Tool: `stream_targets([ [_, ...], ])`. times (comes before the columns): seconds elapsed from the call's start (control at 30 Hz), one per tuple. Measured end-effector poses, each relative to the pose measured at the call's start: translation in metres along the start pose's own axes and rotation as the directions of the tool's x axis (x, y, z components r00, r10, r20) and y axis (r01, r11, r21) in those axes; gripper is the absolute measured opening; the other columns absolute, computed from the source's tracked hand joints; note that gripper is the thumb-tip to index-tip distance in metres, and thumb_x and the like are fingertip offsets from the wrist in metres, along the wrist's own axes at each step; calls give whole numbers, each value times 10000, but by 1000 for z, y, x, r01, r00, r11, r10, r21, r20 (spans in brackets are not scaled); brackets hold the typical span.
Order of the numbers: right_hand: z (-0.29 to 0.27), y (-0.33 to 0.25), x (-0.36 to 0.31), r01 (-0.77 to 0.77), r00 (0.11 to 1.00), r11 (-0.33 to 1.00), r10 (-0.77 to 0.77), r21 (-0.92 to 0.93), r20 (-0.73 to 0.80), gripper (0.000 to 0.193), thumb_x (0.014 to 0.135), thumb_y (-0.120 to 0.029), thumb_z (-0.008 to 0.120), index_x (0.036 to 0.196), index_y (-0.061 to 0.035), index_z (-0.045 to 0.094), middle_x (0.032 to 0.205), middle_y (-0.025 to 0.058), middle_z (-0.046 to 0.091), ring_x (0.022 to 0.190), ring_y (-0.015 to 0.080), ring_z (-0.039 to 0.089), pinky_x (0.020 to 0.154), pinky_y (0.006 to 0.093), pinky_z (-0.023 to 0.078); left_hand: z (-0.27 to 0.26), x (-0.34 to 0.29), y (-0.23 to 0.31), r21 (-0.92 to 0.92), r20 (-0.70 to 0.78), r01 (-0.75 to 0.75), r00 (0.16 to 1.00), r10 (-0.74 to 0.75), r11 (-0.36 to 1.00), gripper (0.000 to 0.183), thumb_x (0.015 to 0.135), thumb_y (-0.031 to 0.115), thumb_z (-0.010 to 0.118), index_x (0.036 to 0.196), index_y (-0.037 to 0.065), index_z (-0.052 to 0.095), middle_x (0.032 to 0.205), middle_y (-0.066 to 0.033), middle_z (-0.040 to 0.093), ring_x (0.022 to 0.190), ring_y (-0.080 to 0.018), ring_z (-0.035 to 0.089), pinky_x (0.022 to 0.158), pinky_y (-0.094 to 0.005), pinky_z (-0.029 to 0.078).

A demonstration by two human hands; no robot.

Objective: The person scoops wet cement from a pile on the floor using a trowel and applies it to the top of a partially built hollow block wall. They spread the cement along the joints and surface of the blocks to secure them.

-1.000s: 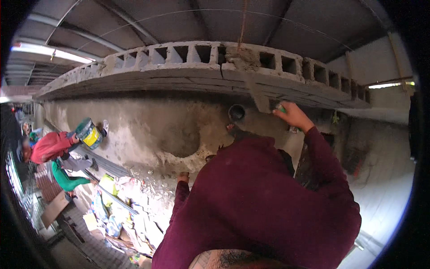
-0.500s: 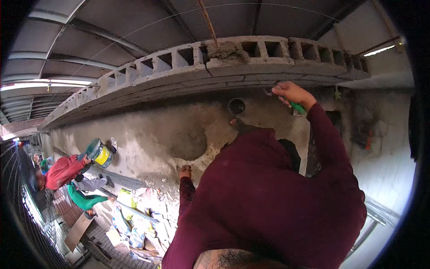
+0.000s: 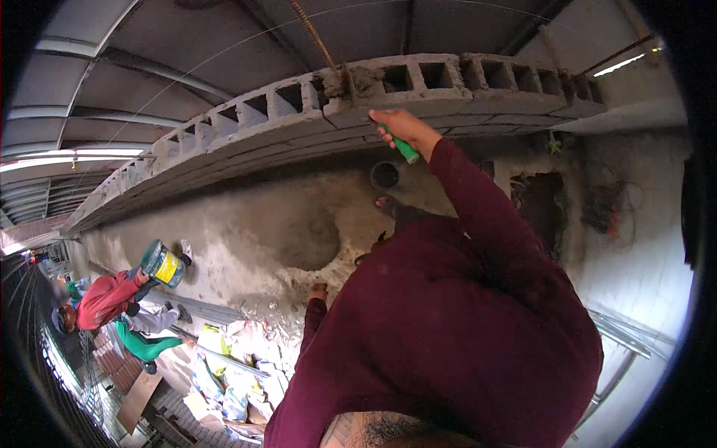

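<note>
My right hand (image 3: 398, 125) is raised to a row of hollow grey concrete blocks (image 3: 448, 82) and is closed around the green handle of a tool (image 3: 405, 149). The tool's blade is hidden behind my hand, by a lump of wet mortar (image 3: 358, 81) on the blocks. My maroon sleeve (image 3: 485, 216) runs back from that hand and fills the lower middle of the view. Far below, my left hand (image 3: 319, 290) is small against the rough plastered surface (image 3: 254, 231). Whether it holds anything is unclear.
A rusty rebar (image 3: 314, 37) sticks out by the mortar. A round pipe hole (image 3: 385, 175) and a dark wall opening (image 3: 541, 209) lie below the blocks. At left another person in a red top (image 3: 104, 299) holds a yellow-green bucket (image 3: 163, 263). Bags and rubble (image 3: 231, 366) lie nearby.
My right hand with the green-handled tool has moved left along the block row, up to the mortar lump. The view has swung, and the block row now sits lower and more central.
</note>
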State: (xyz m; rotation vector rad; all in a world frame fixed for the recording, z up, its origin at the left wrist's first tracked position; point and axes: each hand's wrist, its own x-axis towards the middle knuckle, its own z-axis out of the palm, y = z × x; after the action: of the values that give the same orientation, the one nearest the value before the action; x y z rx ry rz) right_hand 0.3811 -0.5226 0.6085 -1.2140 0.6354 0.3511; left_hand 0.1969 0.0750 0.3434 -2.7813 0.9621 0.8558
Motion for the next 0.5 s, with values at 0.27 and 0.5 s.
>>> stream_targets([
  [0.27,-18,9,-61,43,986,997,-31,67,-163,460,893,-415,529,1107,-9,487,658,-32,436,513,43,407,442,207,371,-39,44,2,-751,410,595,760,-504,287,246,851,274,563,1018,97,596,946,-64,638,794,-160,611,560,-293,463],
  [0.5,-25,-2,-91,-62,995,983,48,-171,-82,388,893,-387,534,990,-12,524,630,-25,459,496,51,432,430,216,374,-41,29,12,-771,496,631,683,-537,90,184,831,212,600,922,53,616,796,-50,645,622,-137,569,473,-273,391],
])
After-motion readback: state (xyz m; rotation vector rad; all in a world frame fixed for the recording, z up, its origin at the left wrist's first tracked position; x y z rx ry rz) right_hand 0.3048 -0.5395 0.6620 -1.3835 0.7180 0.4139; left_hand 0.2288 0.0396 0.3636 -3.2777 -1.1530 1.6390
